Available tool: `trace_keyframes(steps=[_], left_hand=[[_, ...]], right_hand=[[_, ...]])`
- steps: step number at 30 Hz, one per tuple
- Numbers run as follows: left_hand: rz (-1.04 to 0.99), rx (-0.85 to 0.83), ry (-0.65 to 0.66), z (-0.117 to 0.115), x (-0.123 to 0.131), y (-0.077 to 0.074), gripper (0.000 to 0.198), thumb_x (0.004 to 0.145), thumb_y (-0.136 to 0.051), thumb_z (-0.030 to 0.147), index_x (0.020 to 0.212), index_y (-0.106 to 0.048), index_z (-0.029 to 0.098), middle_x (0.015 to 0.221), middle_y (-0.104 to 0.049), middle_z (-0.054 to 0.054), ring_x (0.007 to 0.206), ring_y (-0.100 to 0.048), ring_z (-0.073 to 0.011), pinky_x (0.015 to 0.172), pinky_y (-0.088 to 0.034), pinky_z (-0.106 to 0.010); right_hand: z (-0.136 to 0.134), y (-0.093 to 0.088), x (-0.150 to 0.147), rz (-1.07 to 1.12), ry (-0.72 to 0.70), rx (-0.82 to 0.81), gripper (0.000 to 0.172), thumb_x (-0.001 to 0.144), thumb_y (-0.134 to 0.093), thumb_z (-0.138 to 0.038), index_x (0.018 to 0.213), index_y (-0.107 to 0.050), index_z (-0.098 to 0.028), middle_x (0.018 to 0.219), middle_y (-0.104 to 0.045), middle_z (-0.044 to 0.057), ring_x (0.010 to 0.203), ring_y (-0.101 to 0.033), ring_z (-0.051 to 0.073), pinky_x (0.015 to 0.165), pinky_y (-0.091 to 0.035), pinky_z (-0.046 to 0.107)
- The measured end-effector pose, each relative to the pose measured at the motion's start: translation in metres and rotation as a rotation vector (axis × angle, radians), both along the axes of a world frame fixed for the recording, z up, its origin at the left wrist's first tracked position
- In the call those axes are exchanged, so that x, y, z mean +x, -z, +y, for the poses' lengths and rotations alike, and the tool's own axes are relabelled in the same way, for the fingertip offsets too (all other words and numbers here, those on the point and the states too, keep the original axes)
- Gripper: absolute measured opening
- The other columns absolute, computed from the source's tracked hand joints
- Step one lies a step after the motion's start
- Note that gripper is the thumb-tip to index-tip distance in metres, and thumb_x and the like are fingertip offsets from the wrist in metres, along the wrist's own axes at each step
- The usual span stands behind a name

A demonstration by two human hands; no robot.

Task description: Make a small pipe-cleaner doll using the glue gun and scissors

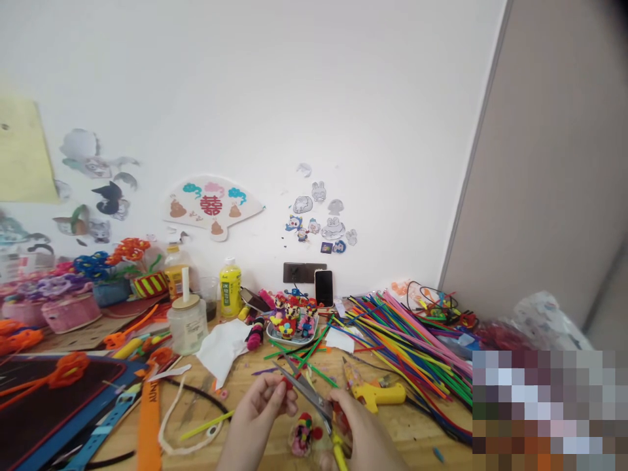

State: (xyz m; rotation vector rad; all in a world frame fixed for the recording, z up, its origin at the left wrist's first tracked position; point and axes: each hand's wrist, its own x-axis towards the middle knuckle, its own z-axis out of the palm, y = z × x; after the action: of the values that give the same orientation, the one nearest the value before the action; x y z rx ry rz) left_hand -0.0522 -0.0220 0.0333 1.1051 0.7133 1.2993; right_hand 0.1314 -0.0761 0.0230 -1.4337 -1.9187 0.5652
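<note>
My left hand (265, 405) pinches a small red fuzzy piece (288, 382), probably a bit of pipe cleaner, between thumb and fingers. In my right hand (360, 422) is a pair of scissors (311, 394) with yellow handles, its fingers closed round them. The blades point up and left, slightly apart, close beside the red piece; whether they touch it I cannot tell. On the wooden table (275, 451) between my wrists lies a small multicoloured fuzzy figure (301, 437). Farther back, several similar figures (293, 317) stand in a white dish (284, 339).
To the right lie a yellow glue gun (377, 396) and a large bundle of coloured pipe cleaners (407, 340). At left are an orange strap (149, 422), a glass jar (188, 327) and white tissue (223, 347). A yellow bottle (230, 288) and a phone (324, 288) stand by the wall.
</note>
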Motion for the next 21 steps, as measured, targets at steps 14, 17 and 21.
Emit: trace_keyframes(steps=[14,17,21], left_hand=[[0.016,-0.006,0.009,-0.0012,0.0020,0.0031,0.038,0.052,-0.077,0.048,0.063,-0.059,0.016,0.051,-0.066,0.003,0.046,-0.058,-0.0109,0.050,-0.046,-0.023],[0.022,-0.006,0.011,-0.0008,0.0014,0.0043,0.039,0.052,-0.077,0.049,0.062,-0.059,0.016,0.051,-0.066,0.003,0.045,-0.058,-0.0111,0.050,-0.045,-0.023],[0.037,-0.016,0.002,0.0005,0.0020,0.0041,0.039,0.051,-0.077,0.049,0.063,-0.059,0.016,0.052,-0.065,0.003,0.046,-0.058,-0.0117,0.050,-0.046,-0.024]], right_hand=[[0.0014,0.0014,0.0022,-0.008,-0.010,0.018,0.052,0.061,-0.061,-0.048,0.104,-0.048,-0.022,0.086,-0.061,0.005,0.074,-0.056,0.021,0.065,-0.044,0.028],[-0.0001,-0.0002,0.0013,-0.028,-0.002,0.023,0.051,0.061,-0.060,-0.048,0.103,-0.048,-0.021,0.081,-0.060,0.004,0.070,-0.055,0.020,0.061,-0.042,0.026],[-0.0011,-0.0049,-0.0006,-0.039,-0.005,0.016,0.050,0.061,-0.060,-0.046,0.101,-0.048,-0.019,0.078,-0.059,0.004,0.065,-0.053,0.019,0.059,-0.041,0.026]])
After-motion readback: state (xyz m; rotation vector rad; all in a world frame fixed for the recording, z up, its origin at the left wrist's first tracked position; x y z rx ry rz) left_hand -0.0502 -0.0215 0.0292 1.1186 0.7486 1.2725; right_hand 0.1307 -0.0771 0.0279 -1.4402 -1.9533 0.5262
